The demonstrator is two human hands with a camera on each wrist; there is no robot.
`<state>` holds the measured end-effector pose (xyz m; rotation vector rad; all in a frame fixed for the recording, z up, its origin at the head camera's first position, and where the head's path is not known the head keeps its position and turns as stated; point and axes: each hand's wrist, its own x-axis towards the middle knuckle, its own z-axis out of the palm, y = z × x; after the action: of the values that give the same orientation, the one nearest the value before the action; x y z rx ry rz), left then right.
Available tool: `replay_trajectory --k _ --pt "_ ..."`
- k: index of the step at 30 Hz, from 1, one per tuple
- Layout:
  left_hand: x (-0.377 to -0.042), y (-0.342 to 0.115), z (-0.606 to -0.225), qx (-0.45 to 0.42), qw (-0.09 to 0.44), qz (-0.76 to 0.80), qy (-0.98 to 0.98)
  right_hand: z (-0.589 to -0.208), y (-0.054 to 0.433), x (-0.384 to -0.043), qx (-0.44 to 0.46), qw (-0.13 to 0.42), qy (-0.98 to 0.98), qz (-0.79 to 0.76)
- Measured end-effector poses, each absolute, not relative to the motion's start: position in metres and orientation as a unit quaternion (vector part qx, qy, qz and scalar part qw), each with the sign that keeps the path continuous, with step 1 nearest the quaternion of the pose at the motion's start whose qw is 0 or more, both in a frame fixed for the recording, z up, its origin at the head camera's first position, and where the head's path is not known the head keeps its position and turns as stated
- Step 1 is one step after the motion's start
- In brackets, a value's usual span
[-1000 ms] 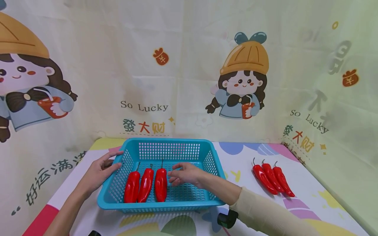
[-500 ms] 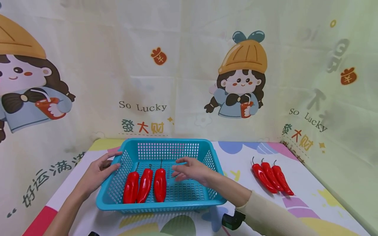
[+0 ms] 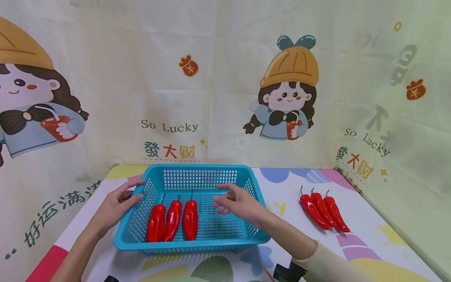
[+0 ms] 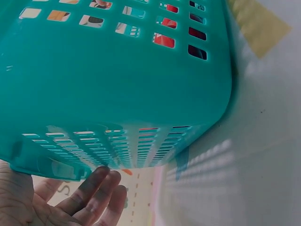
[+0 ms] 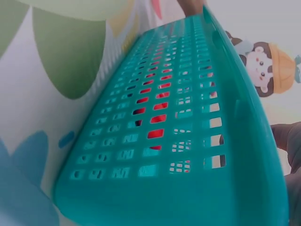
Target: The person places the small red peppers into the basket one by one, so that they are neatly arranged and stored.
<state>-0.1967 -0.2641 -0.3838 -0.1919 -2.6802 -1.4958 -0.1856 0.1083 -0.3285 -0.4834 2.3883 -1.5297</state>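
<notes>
A blue plastic basket (image 3: pixel 208 246) with a lattice of holes stands on the table; three red chili peppers lie side by side in its left half, the right one of them a single red chili pepper (image 3: pixel 190 220). My left hand (image 3: pixel 118 201) holds the basket's left rim, thumb and index finger over the edge; in the left wrist view the other fingers (image 4: pixel 89 195) hang outside, below the rim. My right hand (image 3: pixel 241 203) hovers over the right half of the basket, fingers loosely bent and holding nothing. In the right wrist view the basket's wall (image 5: pixel 202 197) hides most of the peppers.
Three more red chili peppers (image 3: pixel 324 211) lie together on the table right of the basket, stems pointing away. The tabletop (image 3: pixel 282 235) has a colourful printed cover. A cream cloth backdrop (image 3: pixel 225 78) with cartoon figures closes off the back and sides.
My right hand has drawn back to the right and up, away from the right pepper in the basket. My left hand stays at the rim, and the peppers lie as before.
</notes>
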Motion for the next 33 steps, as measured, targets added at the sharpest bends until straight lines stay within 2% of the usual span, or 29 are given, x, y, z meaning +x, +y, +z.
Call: replay_trajectory --k 8,16,33 --pt "-0.196 -0.264 -0.385 -0.064 0.035 -0.487 -0.87 -0.334 0.115 -0.174 -0.202 0.072 0.841 -0.497" --pt "-0.197 -0.265 -0.385 -0.066 0.036 -0.486 -0.87 -0.338 0.125 -0.167 -0.238 -0.013 0.86 -0.452" --pt "-0.198 -0.265 -0.385 -0.064 0.036 -0.487 -0.87 -0.34 0.144 -0.159 -0.219 -0.093 0.874 -0.424"
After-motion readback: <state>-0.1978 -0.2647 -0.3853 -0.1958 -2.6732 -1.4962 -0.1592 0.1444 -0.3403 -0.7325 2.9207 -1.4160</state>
